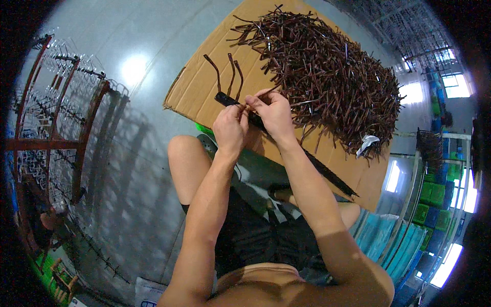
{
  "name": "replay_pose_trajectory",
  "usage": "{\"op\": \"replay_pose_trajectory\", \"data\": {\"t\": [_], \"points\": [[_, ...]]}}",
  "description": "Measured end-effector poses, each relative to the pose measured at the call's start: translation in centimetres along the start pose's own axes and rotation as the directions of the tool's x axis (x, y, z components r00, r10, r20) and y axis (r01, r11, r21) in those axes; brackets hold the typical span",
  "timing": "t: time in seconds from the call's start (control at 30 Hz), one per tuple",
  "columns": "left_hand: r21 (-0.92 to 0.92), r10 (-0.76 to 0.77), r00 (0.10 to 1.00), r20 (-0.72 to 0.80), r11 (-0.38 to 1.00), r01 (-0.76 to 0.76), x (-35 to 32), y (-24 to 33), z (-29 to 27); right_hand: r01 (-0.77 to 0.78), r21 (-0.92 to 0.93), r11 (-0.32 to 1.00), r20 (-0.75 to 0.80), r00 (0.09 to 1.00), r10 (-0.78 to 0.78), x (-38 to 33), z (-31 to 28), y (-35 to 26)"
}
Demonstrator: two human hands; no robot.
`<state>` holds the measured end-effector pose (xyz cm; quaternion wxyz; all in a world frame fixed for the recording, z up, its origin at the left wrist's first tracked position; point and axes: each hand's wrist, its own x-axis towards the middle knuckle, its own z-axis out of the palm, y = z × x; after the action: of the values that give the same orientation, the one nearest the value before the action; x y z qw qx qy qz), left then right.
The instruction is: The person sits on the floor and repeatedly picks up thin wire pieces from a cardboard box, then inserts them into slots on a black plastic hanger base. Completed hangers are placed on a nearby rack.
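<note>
Left hand point(231, 127) presses its fingertips together at a long black bar point(226, 99), contents hidden; right hand point(273, 115) pinches a thin brown strip point(270, 90) near a strip heap point(332, 71) on tan cardboard point(197, 84).

Left of the left grip point(229, 129), the cardboard sheet point(197, 82) offers open room for a sideways pass, bounded by three thin brown strips point(240, 82) jutting from the bar's far end. Beyond and right of the right grip point(274, 116), a broad heap of strips point(332, 77) blocks the way. The black bar point(327, 171) slants below the right forearm, leaving a narrow cardboard lane beside the heap.
</note>
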<state>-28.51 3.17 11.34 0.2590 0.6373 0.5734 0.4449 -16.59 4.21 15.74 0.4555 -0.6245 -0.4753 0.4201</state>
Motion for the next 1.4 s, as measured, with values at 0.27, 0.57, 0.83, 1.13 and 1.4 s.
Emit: {"op": "replay_pose_trajectory", "data": {"t": [0.27, 0.57, 0.83, 1.13, 1.4], "points": [[0.052, -0.018, 0.999, 0.038, 0.998, 0.016, 0.0, -0.3, 0.0, 0.000, 0.003, 1.000, 0.025, 1.000, 0.000, 0.2, 0.1, 0.7], [0.022, 0.006, 0.999, 0.042, 1.000, -0.007, 0.0, -0.9, 0.0, 0.268, -0.335, 0.903, 0.067, 0.963, -0.261, -0.2, 0.5, 0.5], [-0.062, -0.159, 0.987, -0.001, 0.985, 0.158, -0.2, 0.7, -0.6, 0.183, -0.245, 0.952, 0.317, 0.943, -0.100, 1.6, -3.4, -0.9], [0.003, -0.042, 0.991, 0.126, 0.999, 0.042, -1.0, 1.4, 0.6, -0.061, -0.936, 0.347, -0.066, 0.998, -0.003, -0.4, -8.7, 0.9], [-0.136, 0.088, 0.972, 0.219, 0.989, -0.059, -1.7, 1.4, 1.0, -0.261, -0.463, 0.847, -0.306, 0.944, 0.123, -5.3, -12.0, -1.0]]}}
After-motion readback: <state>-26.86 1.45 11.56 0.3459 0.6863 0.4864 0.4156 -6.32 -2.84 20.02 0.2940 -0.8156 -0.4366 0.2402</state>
